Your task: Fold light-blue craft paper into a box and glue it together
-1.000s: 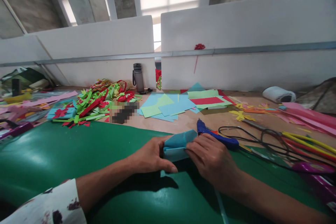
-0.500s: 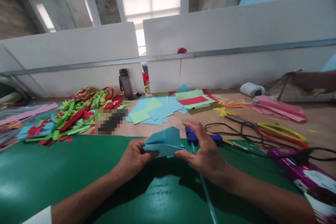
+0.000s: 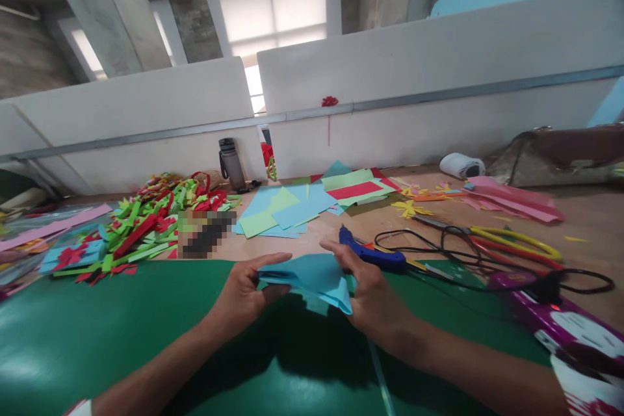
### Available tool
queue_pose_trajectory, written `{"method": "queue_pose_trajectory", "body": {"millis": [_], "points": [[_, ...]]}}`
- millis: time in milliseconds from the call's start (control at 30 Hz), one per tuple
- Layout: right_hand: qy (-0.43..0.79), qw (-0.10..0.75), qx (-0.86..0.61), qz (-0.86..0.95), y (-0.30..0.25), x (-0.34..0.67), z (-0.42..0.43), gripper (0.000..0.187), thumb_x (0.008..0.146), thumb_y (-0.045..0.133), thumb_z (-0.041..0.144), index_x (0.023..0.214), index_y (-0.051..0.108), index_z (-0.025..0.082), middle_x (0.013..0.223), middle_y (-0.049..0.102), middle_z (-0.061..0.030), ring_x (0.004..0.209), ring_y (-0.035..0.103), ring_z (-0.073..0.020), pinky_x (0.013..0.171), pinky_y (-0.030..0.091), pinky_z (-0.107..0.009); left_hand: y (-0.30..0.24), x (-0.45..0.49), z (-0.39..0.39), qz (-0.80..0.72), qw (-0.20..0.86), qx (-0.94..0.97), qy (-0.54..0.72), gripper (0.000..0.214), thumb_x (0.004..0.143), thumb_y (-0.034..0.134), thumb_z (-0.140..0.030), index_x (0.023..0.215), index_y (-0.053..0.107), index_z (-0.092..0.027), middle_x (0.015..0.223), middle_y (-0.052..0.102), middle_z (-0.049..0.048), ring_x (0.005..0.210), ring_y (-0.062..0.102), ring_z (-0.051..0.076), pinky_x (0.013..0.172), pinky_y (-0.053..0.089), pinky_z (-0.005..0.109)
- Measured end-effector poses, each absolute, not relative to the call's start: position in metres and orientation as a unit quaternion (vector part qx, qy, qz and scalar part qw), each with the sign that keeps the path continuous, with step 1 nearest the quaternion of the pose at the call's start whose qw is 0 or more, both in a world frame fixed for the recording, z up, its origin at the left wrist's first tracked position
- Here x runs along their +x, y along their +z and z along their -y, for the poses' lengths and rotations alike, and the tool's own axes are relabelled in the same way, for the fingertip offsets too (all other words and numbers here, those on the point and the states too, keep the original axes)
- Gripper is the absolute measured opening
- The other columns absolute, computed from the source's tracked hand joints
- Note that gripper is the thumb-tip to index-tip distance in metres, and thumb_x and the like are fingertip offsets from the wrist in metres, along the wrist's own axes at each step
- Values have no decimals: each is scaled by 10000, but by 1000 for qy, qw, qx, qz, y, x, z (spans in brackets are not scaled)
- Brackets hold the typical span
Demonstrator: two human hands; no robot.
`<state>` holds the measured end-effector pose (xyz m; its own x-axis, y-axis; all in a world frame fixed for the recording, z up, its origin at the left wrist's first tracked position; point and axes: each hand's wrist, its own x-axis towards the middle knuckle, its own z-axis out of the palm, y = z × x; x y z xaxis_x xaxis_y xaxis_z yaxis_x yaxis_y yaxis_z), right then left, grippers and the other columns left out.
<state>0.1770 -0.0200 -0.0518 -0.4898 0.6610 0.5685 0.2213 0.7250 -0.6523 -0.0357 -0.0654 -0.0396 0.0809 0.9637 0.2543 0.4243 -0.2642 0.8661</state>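
A folded light blue paper (image 3: 312, 276) is held between both hands just above the green mat (image 3: 97, 331). My left hand (image 3: 244, 292) pinches its left edge with thumb and fingers. My right hand (image 3: 368, 292) grips its right side, thumb on top and fingers under the sheet. A blue glue gun (image 3: 373, 253) lies on the table right behind my right hand.
Loose blue, green and red sheets (image 3: 302, 201) lie behind the mat. A heap of green and red paper strips (image 3: 146, 224) sits at the left, a dark bottle (image 3: 231, 166) by the white partition. Black cables (image 3: 468, 247), yellow strips and a purple tool (image 3: 550, 318) lie at the right.
The paper came up off the mat and has been opened flatter between the hands. My view has shifted right and tilted.
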Motion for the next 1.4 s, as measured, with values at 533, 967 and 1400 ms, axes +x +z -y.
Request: {"method": "queue_pose_trajectory", "body": {"millis": [533, 967, 1400], "points": [[429, 315, -267, 803, -53, 182, 16, 790, 743, 598, 473, 1401, 260, 197, 1236, 520, -125, 1082, 515, -251, 868, 455, -379, -37, -53, 54, -502, 342, 700, 377, 204, 711, 626, -198, 899, 677, -137, 812, 664, 31, 764, 585, 175, 720, 453, 254], [449, 298, -322, 778, -51, 170, 9, 258, 795, 502, 287, 579, 523, 147, 534, 396, 49, 501, 347, -75, 456, 280, -211, -45, -42, 62, -530, 109, 748, 385, 864, 667, 723, -257, 1386, 252, -171, 1280, 489, 142, 1158, 456, 271, 972, 365, 412], [207, 273, -345, 874, -53, 166, 17, 286, 816, 476, 254, 547, 423, 176, 543, 421, 44, 518, 368, -90, 514, 268, -240, -45, -30, 78, -392, -61, 841, 368, 260, 840, 559, -325, 1043, 566, -163, 840, 663, 64, 767, 575, 176, 737, 445, 335]]}}
